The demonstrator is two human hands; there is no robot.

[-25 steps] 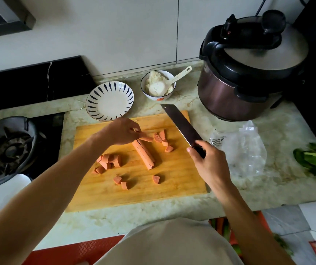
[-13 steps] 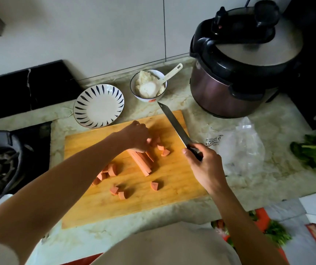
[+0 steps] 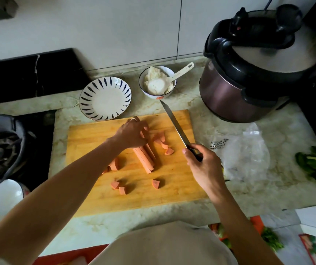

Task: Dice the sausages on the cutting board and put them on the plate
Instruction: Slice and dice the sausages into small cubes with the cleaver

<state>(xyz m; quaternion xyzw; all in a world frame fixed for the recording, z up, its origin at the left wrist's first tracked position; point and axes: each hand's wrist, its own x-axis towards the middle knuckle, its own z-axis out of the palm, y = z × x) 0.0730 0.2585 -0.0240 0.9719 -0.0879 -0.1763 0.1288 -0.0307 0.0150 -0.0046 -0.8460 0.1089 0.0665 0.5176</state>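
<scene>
Pale marble tabletop (image 3: 172,222) with board (image 3: 88,142); left hand (image 3: 132,133) pins soft, slippery sausage strips (image 3: 145,159) at their far end; right hand (image 3: 201,165) grips knife (image 3: 174,125); plate (image 3: 105,98) bare.

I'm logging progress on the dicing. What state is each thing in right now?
Sausage strips: uncut lengths, bunched, held by the left hand.
Diced sausage pieces: scattered on the cutting board.
Knife: gripped by the right hand, blade off the sausage.
Striped plate: empty.
Rice bowl: filled, spoon in it.
Pressure cooker: lid on.
</scene>
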